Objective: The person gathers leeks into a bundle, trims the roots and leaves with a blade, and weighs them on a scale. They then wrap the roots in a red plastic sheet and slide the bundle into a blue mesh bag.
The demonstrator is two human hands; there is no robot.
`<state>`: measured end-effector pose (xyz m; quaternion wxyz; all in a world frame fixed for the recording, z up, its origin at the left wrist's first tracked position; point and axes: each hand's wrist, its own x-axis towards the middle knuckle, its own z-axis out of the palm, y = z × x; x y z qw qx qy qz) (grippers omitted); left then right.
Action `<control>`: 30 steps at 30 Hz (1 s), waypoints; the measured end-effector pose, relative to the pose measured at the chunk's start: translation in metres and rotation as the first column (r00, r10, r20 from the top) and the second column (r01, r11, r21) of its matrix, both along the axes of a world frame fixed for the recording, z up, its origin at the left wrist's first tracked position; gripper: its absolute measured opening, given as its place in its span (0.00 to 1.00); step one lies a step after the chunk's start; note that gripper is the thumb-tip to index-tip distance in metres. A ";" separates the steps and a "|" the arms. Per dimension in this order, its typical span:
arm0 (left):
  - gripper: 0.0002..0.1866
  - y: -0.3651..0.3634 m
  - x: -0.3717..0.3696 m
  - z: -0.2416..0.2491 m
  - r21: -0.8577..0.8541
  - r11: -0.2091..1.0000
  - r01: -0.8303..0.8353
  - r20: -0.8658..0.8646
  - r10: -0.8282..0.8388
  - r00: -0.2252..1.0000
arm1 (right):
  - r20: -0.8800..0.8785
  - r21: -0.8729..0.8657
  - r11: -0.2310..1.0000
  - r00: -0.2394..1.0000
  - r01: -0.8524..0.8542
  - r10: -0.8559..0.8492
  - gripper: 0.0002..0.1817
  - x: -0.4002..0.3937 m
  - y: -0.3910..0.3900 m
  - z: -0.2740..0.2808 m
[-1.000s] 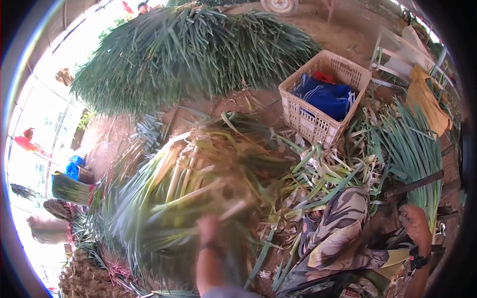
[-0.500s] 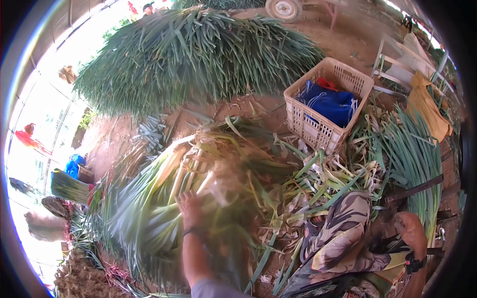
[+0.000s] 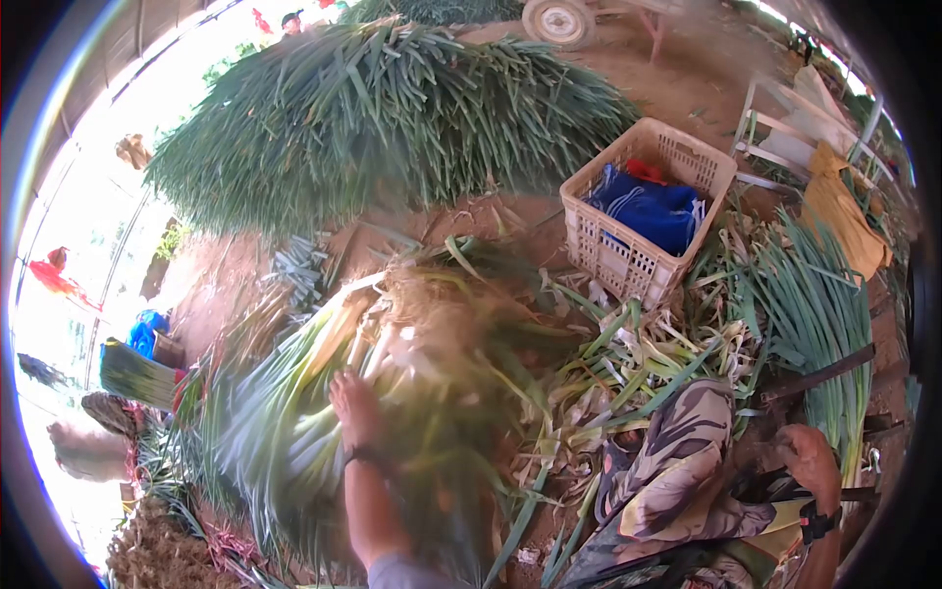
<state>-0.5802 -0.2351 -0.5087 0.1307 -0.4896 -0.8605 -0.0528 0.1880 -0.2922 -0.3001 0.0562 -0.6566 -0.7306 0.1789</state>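
Left hand (image 3: 357, 409) shifted toward ten o'clock since a second ago, at green onions (image 3: 280, 427), grip unclear, right hand (image 3: 811, 459) at four o'clock, curled, hold unclear

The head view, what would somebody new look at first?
Probably the huge heap of green leaves across the top. Next, the tan crate right of centre, with bright blue cloth inside. Then the left hand, low and left of centre, at a loose pile of pale-stemmed plants.
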 end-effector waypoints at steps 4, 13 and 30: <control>0.37 0.024 -0.007 0.003 -0.163 0.974 -0.157 0.225 0.192 0.955 | 0.033 -0.050 0.998 0.999 0.033 -0.031 0.12 0.000 -0.006 0.012; 0.22 0.008 0.002 0.005 -0.305 0.951 -0.050 0.215 0.120 0.969 | 0.082 -0.073 0.995 0.994 0.074 -0.068 0.10 0.009 -0.024 0.010; 0.34 -0.127 0.253 0.009 -0.088 0.941 0.326 0.333 -0.281 0.900 | -0.019 -0.037 0.999 1.000 -0.008 0.008 0.15 0.024 -0.014 -0.017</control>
